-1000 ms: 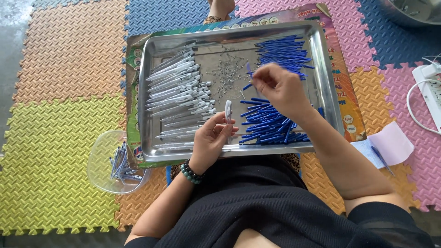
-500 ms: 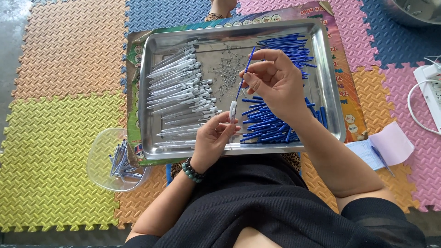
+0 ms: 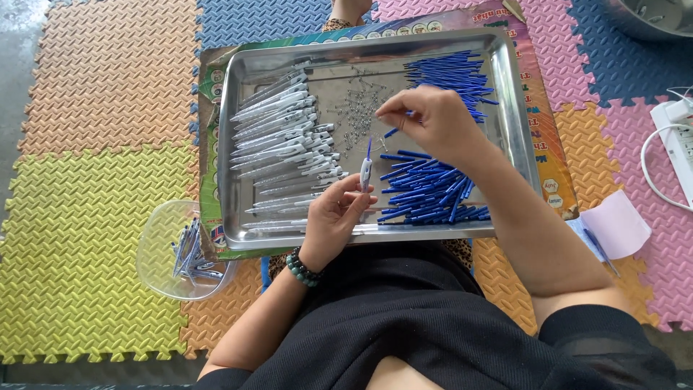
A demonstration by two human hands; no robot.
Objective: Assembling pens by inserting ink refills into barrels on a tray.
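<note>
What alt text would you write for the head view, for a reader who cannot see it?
A person's left hand holds a white pen barrel with a blue refill in it, above a metal tray. The right hand reaches over small springs in the tray. White barrels lie left, blue refills right.

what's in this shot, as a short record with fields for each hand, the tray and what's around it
left hand: left hand holds a white pen barrel upright, a blue refill sticking out of its top
right hand: right hand pinches something small over the springs
tray: metal tray with white barrels on one side and blue refills on the other
beside tray: clear bowl holding finished pens
floor: coloured foam mats
</note>
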